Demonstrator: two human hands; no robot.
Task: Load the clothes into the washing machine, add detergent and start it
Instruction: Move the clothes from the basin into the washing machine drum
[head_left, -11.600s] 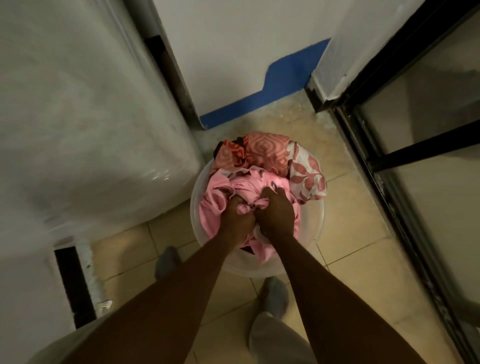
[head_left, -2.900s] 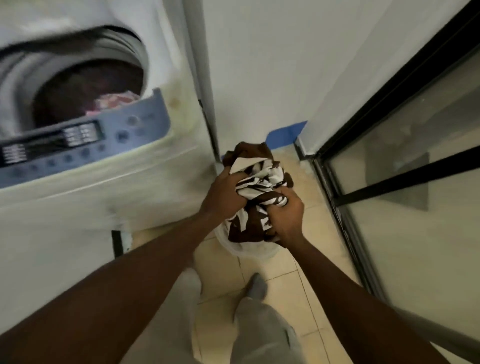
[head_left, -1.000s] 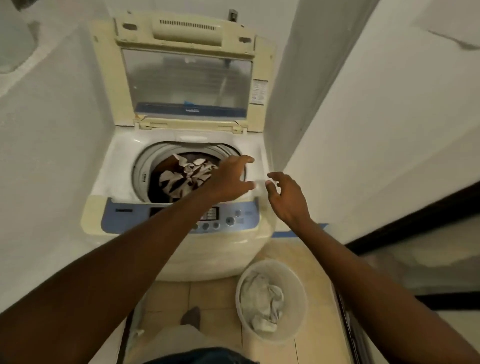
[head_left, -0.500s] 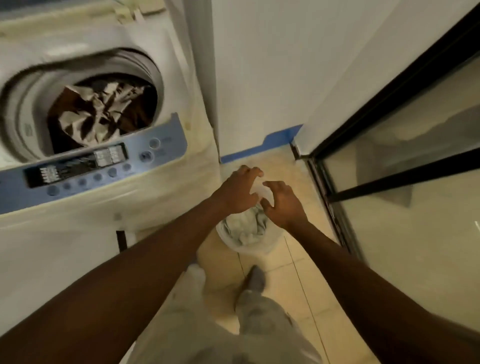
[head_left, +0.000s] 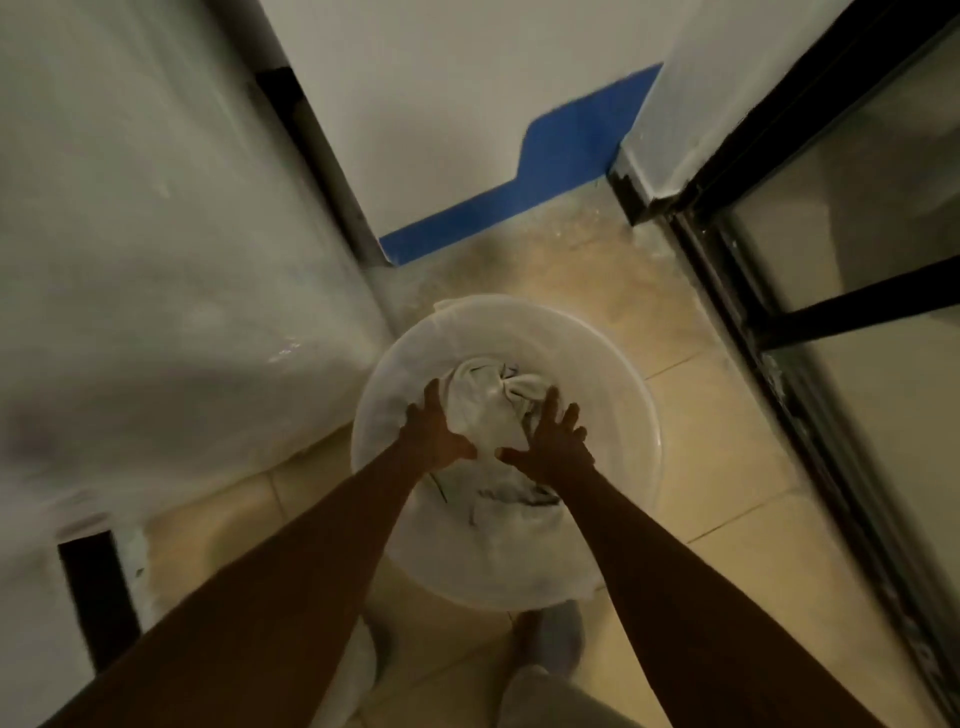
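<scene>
Head: cloth (head_left: 483, 402) just beside right hand (head_left: 558, 447)

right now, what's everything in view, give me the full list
washing machine: one, white, its side fills the left
basin: one, translucent white, on the floor at centre
cloth: one bundle, white, inside the basin
floor: beige tiles, under the basin
wall: white with a blue band at its base, at the back
glass door: one, black frame, along the right
footwear: one clear, grey, at the basin's near edge
trousers: pale, bottom edge
left grip: bare hand, fingers spread, at the cloth's left side
right grip: bare hand, fingers spread, at the cloth's right side
</scene>
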